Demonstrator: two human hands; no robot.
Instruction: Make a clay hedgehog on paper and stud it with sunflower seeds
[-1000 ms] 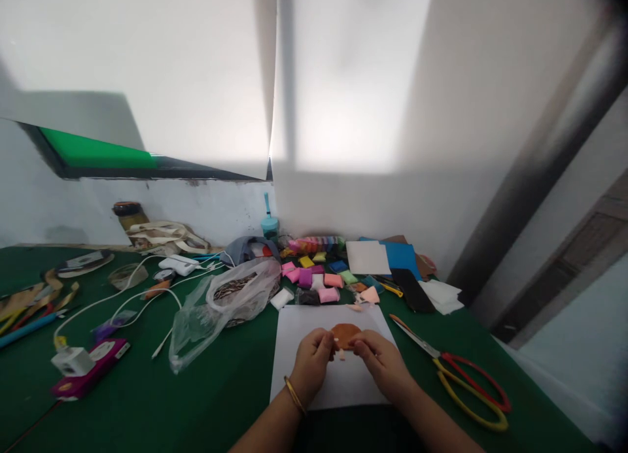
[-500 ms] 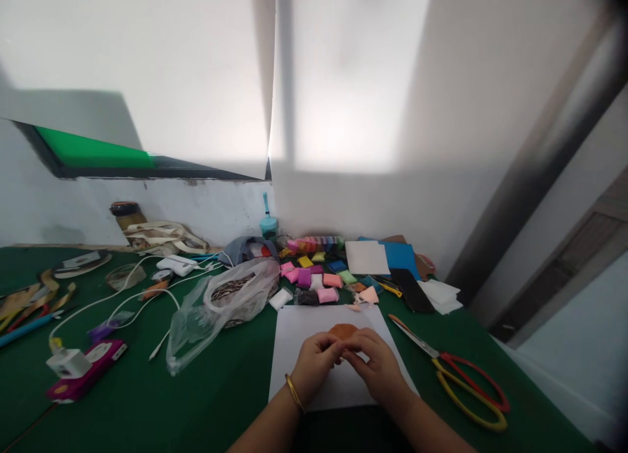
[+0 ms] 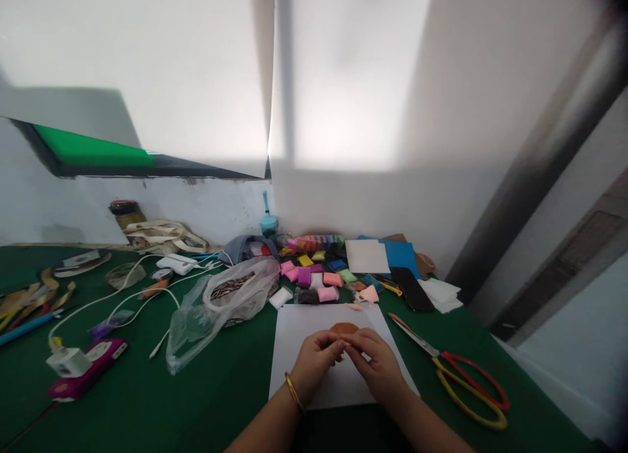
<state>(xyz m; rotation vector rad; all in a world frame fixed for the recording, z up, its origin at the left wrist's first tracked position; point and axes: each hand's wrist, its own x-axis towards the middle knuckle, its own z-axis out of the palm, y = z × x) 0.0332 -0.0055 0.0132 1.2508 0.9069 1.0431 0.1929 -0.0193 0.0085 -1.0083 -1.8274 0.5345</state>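
My left hand (image 3: 313, 363) and my right hand (image 3: 375, 363) meet over a white sheet of paper (image 3: 293, 348) on the green table. Both have their fingers pinched together at the fingertips around something small that I cannot make out. A flat orange-brown clay disc (image 3: 343, 327) lies on the paper just beyond my fingertips, partly hidden by them. My left wrist carries a gold bangle (image 3: 294, 392).
Red and yellow scissors (image 3: 456, 371) lie to the right of the paper. Several small coloured clay packets (image 3: 321, 278) sit behind it. A clear plastic bag (image 3: 223, 302) is at the left, with white cables (image 3: 122, 299) and a pink device (image 3: 81, 374) further left.
My hands have drawn together and slightly toward me, so they now cover more of the orange-brown disc. The small pale piece seen below my fingers a second ago is no longer visible.
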